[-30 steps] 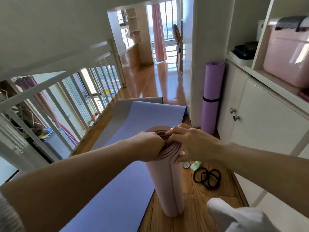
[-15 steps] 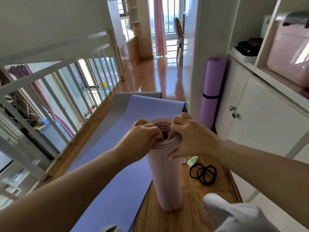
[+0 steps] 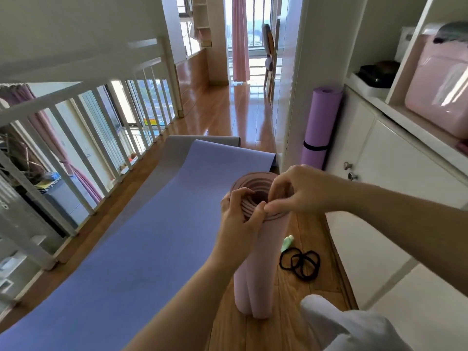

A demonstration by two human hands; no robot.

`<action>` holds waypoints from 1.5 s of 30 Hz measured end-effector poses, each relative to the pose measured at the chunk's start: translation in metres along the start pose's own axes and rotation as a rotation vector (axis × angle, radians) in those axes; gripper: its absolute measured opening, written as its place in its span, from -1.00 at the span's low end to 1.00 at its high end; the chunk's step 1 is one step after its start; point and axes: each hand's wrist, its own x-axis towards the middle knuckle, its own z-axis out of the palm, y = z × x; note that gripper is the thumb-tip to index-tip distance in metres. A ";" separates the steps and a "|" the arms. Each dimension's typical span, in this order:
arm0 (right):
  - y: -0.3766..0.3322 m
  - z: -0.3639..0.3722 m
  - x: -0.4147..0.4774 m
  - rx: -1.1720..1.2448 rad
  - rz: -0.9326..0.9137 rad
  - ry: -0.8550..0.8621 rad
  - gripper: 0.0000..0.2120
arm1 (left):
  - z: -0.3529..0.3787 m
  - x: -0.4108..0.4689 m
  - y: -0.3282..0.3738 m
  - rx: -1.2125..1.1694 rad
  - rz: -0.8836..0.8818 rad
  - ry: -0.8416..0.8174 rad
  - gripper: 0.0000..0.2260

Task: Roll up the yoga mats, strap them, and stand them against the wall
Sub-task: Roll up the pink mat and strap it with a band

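Both left hand (image 3: 239, 221) and right hand (image 3: 304, 193) clamped fingers (image 3: 277, 186) on the upright pink roll (image 3: 253, 274); blue mat (image 3: 152, 236) flat on the floor (image 3: 222, 115) — railing (image 3: 50, 102) left, cabinet (image 3: 395, 158) right.

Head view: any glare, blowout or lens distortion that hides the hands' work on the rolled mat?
Head view: far window blown out, glare streaks on the wooden floor; wide-angle lens skews the railing; left hand, right hand and pink rolled mat are evenly lit and sharp.
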 end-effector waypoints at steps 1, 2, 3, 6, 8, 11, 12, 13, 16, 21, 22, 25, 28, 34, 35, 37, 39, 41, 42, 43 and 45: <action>-0.001 -0.009 0.003 0.003 0.000 -0.033 -0.83 | 0.002 -0.001 -0.001 -0.002 0.030 0.005 -0.78; -0.003 -0.013 0.008 -0.028 -0.004 -0.037 -0.83 | 0.003 -0.001 -0.002 -0.001 0.060 0.011 -0.78; -0.005 -0.013 0.012 -0.088 0.002 -0.053 -0.82 | 0.005 -0.001 -0.003 0.001 0.085 0.017 -0.76; -0.008 0.001 0.026 -0.333 0.030 -0.229 -0.75 | 0.014 -0.003 -0.005 0.023 0.137 0.023 -0.57; -0.011 0.005 0.032 -0.368 0.075 -0.319 -0.73 | 0.017 -0.006 -0.005 0.019 0.140 0.039 -0.49; -0.017 -0.004 0.041 -0.369 0.118 -0.429 -0.72 | 0.017 -0.011 -0.004 0.011 0.175 0.045 -0.57; -0.018 -0.007 0.043 -0.378 0.129 -0.483 -0.72 | 0.018 -0.013 -0.004 0.016 0.179 0.041 -0.59; -0.021 -0.009 0.046 -0.390 0.144 -0.535 -0.73 | 0.019 -0.014 -0.004 0.021 0.180 0.038 -0.60; -0.024 -0.007 0.048 -0.408 0.162 -0.560 -0.86 | 0.022 -0.017 -0.003 0.015 0.176 0.036 -0.57; -0.017 0.008 0.038 -0.255 0.195 -0.343 -0.75 | 0.020 -0.015 -0.007 0.006 0.194 0.059 -0.55; -0.015 0.011 0.036 -0.232 0.208 -0.319 -0.75 | 0.020 -0.015 -0.007 0.004 0.192 0.060 -0.53; -0.013 0.011 0.032 -0.229 0.217 -0.320 -0.78 | 0.021 -0.016 -0.006 0.008 0.183 0.055 -0.50; -0.015 0.003 0.032 -0.279 0.228 -0.470 -0.86 | 0.026 -0.018 -0.005 0.039 0.187 0.046 -0.43; -0.014 0.002 0.035 -0.361 0.216 -0.494 -0.76 | 0.032 -0.016 0.000 0.059 0.150 0.034 -0.33; -0.012 0.006 0.034 -0.356 0.201 -0.447 -0.76 | 0.031 -0.015 -0.001 0.048 0.151 0.033 -0.33; -0.010 0.011 0.031 -0.336 0.176 -0.363 -0.76 | 0.028 -0.014 -0.003 0.037 0.162 0.040 -0.36; -0.010 0.006 0.029 -0.284 0.193 -0.391 -0.81 | 0.026 -0.014 -0.003 0.037 0.177 0.031 -0.40; -0.010 0.000 0.026 -0.260 0.234 -0.494 -0.83 | 0.028 -0.015 -0.002 0.046 0.189 0.008 -0.37; -0.009 -0.001 0.026 -0.262 0.255 -0.512 -0.82 | 0.029 -0.015 0.000 0.047 0.186 0.001 -0.34; -0.008 0.002 0.025 -0.260 0.270 -0.488 -0.82 | 0.030 -0.014 0.000 0.045 0.181 -0.001 -0.33; -0.004 0.011 0.024 -0.280 0.260 -0.338 -0.77 | 0.029 -0.010 -0.002 0.047 0.189 -0.004 -0.36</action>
